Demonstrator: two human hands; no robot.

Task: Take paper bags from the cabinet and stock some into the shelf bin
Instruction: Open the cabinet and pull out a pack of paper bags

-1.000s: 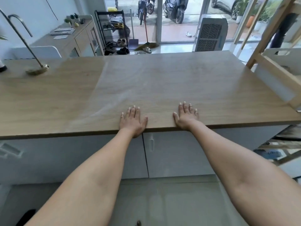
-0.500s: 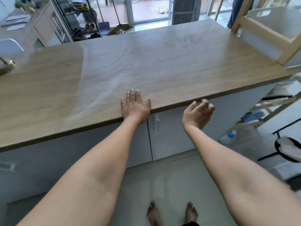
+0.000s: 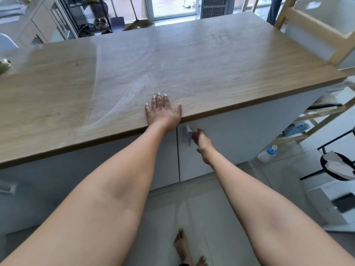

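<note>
Head view: left hand [image 3: 163,112] flat, empty on wood-top table [image 3: 211,64]; right hand [image 3: 201,140] fingers curling at white cabinet door handle [image 3: 188,132], grip unclear. Paper bags unseen, presumably inside. Better hook handle fully, pull straight.

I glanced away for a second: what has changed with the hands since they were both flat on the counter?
The right hand left the countertop and dropped to the white handle of the right cabinet door, fingers reaching it. The left hand stayed flat at the counter's edge; the door still looks shut.
</note>
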